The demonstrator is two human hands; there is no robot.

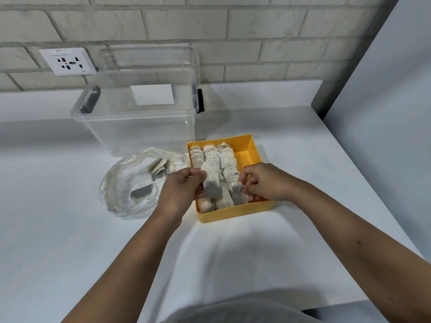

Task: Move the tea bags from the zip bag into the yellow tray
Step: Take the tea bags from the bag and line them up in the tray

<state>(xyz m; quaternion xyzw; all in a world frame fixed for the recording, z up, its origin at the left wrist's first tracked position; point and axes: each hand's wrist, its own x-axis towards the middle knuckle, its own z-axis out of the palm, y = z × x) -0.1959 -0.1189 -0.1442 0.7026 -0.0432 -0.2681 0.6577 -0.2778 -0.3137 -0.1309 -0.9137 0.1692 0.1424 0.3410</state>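
Head view: the left hand (179, 192) pinches a tea bag (212, 185) over the yellow tray (233, 212), while the right hand (261, 181) pinches a near-row bag (238, 193). More remain in the zip bag (130, 183) at left. Crowded rows could topple if nudged.

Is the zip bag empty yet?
Not empty: several tea bags still show through the zip bag, left of the yellow tray.
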